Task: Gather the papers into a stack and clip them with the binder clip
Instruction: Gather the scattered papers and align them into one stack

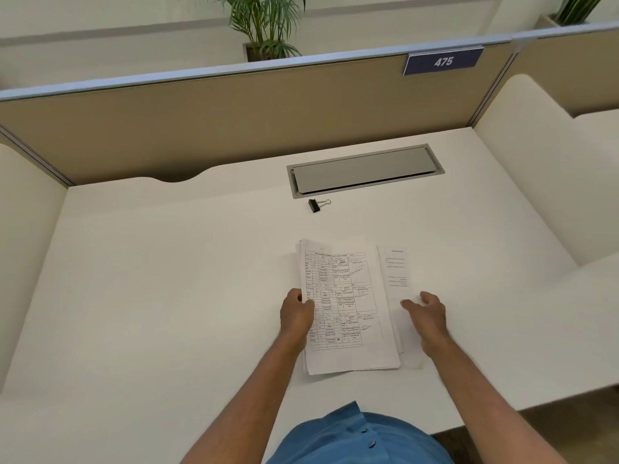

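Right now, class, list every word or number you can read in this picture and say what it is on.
"475": white digits on the blue sign on the desk divider.
Top sheet of the papers: a printed table with handwriting, too small to read.
Sheet to its right: short printed lines, too blurred to read.
Binder clip: no text visible.
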